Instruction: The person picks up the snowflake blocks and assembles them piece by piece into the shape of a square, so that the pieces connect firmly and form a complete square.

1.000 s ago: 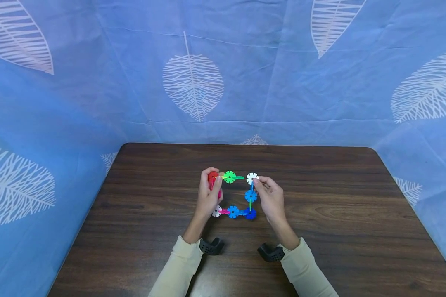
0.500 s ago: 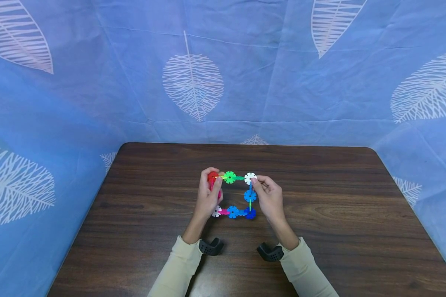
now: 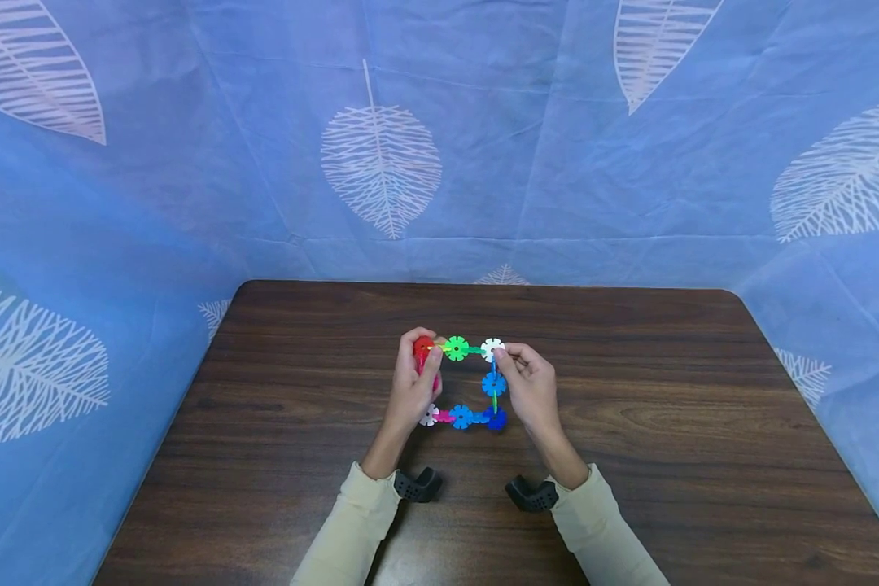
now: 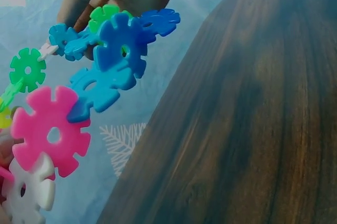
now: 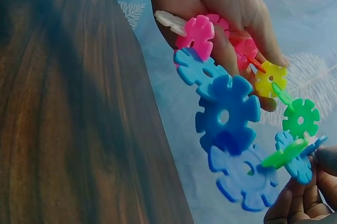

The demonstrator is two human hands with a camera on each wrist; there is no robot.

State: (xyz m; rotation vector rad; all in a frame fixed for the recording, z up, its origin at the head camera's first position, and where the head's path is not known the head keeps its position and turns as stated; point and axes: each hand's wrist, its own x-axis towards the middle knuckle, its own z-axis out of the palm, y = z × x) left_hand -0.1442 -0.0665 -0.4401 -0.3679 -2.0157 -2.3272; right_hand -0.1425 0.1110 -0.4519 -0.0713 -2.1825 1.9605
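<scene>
A frame of notched plastic snowflake discs, linked edge to edge, is held up over the table. My left hand (image 3: pixel 410 391) grips its left side, around the red disc (image 3: pixel 422 347) and pink discs; a yellow disc (image 5: pixel 271 78) shows by its fingers in the right wrist view. My right hand (image 3: pixel 533 395) pinches the white disc (image 3: pixel 492 349) at the far right corner. Between the hands a green disc (image 3: pixel 456 348) links through a darker green one to the white disc. Blue discs (image 3: pixel 494 384) form the right and near sides, with a second white disc (image 4: pixel 29 192) at the near left.
A dark wooden table (image 3: pixel 666 423) lies beneath both hands. Blue cloth (image 3: pixel 483 163) with white leaf prints hangs behind it and at both sides. Black wrist cameras (image 3: pixel 419 486) sit at the sleeve cuffs.
My right hand has moved slightly left, bringing the white disc up against the green link; the gap seen between them earlier has closed. The left hand has shifted a little right.
</scene>
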